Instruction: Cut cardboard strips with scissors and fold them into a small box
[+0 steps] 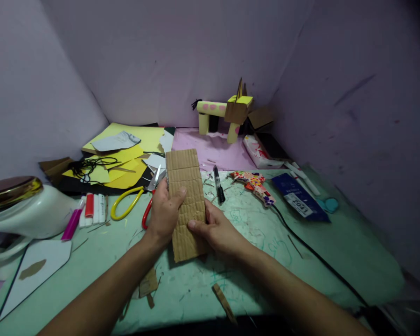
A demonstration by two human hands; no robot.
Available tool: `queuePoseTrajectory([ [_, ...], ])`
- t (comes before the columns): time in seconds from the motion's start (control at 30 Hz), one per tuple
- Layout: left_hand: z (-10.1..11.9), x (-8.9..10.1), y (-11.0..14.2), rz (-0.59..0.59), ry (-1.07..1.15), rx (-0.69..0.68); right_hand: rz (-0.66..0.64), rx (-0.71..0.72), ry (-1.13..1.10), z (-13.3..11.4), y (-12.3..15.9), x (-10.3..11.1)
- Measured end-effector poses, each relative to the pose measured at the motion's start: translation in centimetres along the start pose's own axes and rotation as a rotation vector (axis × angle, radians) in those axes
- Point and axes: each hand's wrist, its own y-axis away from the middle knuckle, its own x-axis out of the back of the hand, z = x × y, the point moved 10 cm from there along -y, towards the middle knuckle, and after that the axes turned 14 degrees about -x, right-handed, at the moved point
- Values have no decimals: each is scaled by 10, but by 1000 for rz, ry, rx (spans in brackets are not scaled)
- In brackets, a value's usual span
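Observation:
Both my hands hold a rectangular piece of brown cardboard [185,172], tilted up above the green table and creased across in several places. My left hand [163,210] grips its left edge, thumb on the front face. Lower down on the right edge, my right hand [222,228] pinches it with the thumb in front; the fingers behind are partly hidden. Close behind my left hand lie scissors [128,200] with one yellow and one red handle. A black pen [217,184] rests just beyond my right hand.
A cardboard animal figure [213,109] stands at the back. Right of me lie a patterned glue gun [254,183] with a black cord and a blue packet [299,198]. Yellow paper [129,161], markers [89,205] and a white iron-like appliance [38,210] are at left. Cardboard scraps [149,282] lie in front.

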Motion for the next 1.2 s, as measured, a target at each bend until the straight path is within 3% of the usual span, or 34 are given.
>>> queuePoseTrajectory([
  [0.23, 8, 9, -4, 25, -107, -44, -27, -25, -28, -1, 1, -1],
  [0.47, 23, 8, -3, 72, 49, -86, 3, 6, 158, 0, 3, 0],
  [0.73, 23, 11, -6, 99, 176, 56, -89, -65, 159, 11, 8, -10],
  [0.83, 26, 13, -5, 96, 184, 92, -200, -111, 211, 10, 14, -18],
  [0.9, 29, 8, 0, 48, 160, 115, -208, -94, 237, -5, 15, -17],
  [1.0, 38, -10, 12, -93, 97, 111, -49, 112, 236, -56, 16, -5],
  [1.07, 47, -19, 19, -142, 53, 62, -15, 219, 244, -81, 18, -8],
  [1.2, 58, -25, 27, -126, -22, -6, -96, 139, 194, -80, 12, -25],
])
